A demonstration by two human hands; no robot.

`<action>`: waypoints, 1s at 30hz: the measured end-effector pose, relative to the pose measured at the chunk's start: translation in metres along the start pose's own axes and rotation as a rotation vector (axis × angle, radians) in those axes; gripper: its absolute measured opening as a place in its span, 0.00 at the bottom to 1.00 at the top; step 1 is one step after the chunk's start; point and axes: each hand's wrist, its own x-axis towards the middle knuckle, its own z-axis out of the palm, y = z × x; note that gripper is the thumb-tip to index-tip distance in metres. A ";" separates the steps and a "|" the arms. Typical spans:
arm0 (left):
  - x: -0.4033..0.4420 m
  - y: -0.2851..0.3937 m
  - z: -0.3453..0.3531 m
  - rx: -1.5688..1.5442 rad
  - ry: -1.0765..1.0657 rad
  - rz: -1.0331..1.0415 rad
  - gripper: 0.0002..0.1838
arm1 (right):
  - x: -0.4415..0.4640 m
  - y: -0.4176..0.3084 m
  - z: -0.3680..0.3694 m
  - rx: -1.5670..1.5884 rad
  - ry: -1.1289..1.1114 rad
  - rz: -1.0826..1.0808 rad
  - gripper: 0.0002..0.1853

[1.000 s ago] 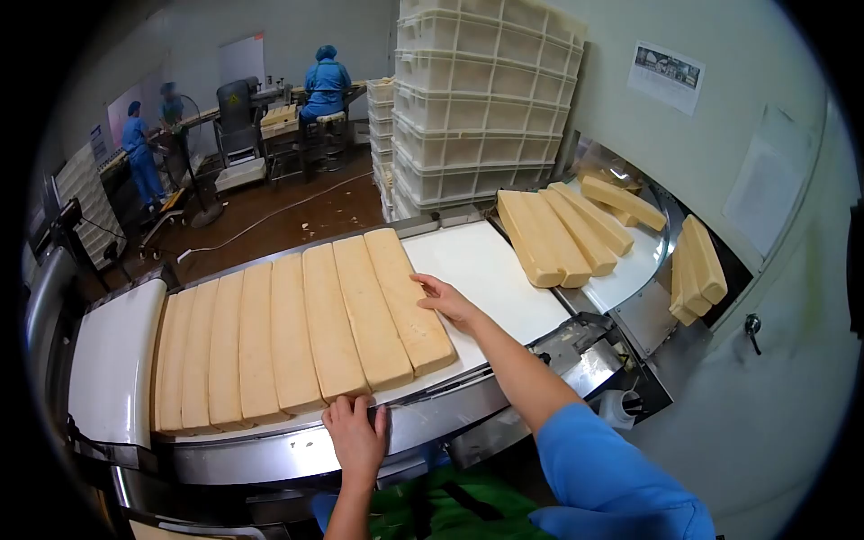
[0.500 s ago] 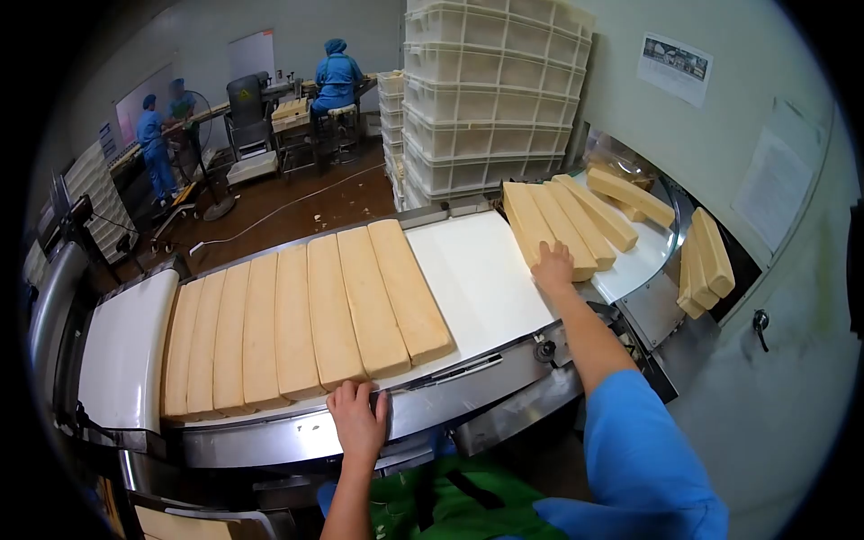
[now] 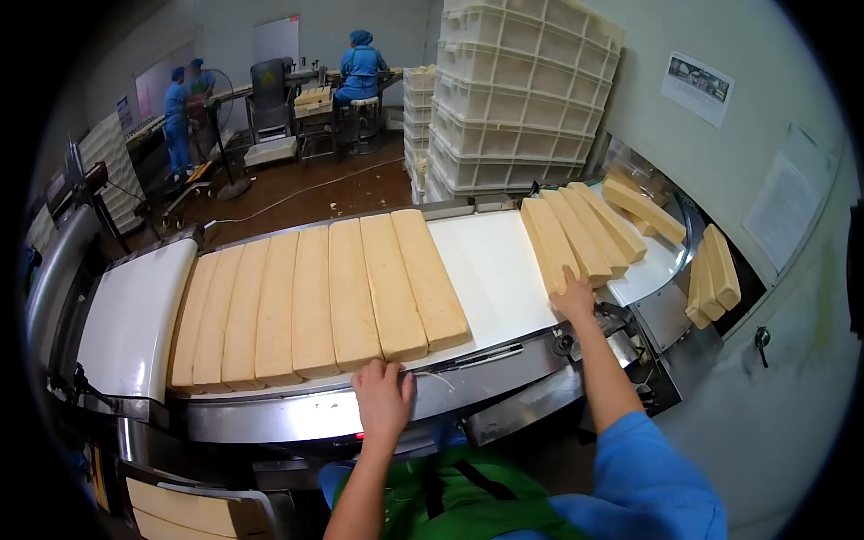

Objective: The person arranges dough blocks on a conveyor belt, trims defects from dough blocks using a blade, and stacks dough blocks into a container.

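Long pale-yellow, loaf-like blocks (image 3: 310, 297) lie side by side on the white belt (image 3: 490, 270). My left hand (image 3: 382, 400) is at the metal rail (image 3: 297, 418), its fingers spread near the ends of the row. It holds nothing that I can see. Farther right, a second group of blocks lies close together at a slant. My right hand (image 3: 574, 299) has its fingers and thumb around the near end of the leftmost block (image 3: 543, 238) there. That end is partly hidden by the hand.
Loose blocks (image 3: 643, 207) lie on the curved turn at right, with several more (image 3: 714, 274) beside the wall. Stacked white crates (image 3: 522, 99) stand behind the belt. Co-workers in blue (image 3: 362, 72) are at a far table. A cable (image 3: 297, 192) crosses the brown floor.
The view has shifted, so the scene sits differently in the picture. My right hand stays at the leftmost block of the right group, and those blocks lie closer together. My left hand stays at the rail.
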 end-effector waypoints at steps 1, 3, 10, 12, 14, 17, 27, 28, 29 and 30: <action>0.000 0.001 -0.001 -0.016 0.003 0.002 0.10 | -0.005 -0.005 0.001 -0.001 0.000 -0.003 0.39; -0.001 0.000 -0.002 -0.033 0.013 -0.007 0.10 | -0.017 -0.016 0.007 0.228 -0.049 -0.102 0.37; 0.000 0.004 -0.001 0.021 -0.005 -0.002 0.11 | -0.103 -0.108 -0.008 0.486 0.065 -0.538 0.31; 0.000 0.005 -0.001 0.030 0.002 -0.004 0.11 | -0.107 -0.124 -0.005 0.490 -0.024 -0.604 0.32; -0.002 0.001 0.003 0.037 -0.004 0.005 0.11 | -0.097 -0.121 -0.007 0.487 -0.128 -0.580 0.33; -0.001 -0.001 0.003 0.036 0.006 -0.002 0.11 | -0.050 -0.068 0.003 0.725 -0.237 -0.654 0.29; -0.001 0.000 -0.002 0.020 0.004 -0.025 0.10 | 0.043 -0.016 0.003 0.072 -0.134 0.015 0.44; -0.001 0.000 -0.003 0.025 0.012 -0.017 0.11 | 0.040 -0.022 0.008 0.117 -0.119 0.037 0.43; -0.002 0.000 -0.004 0.029 0.018 -0.008 0.11 | 0.035 -0.020 0.013 0.117 -0.121 0.036 0.43; -0.003 0.000 -0.004 0.030 0.020 -0.005 0.11 | 0.030 -0.018 0.020 0.190 -0.047 -0.013 0.41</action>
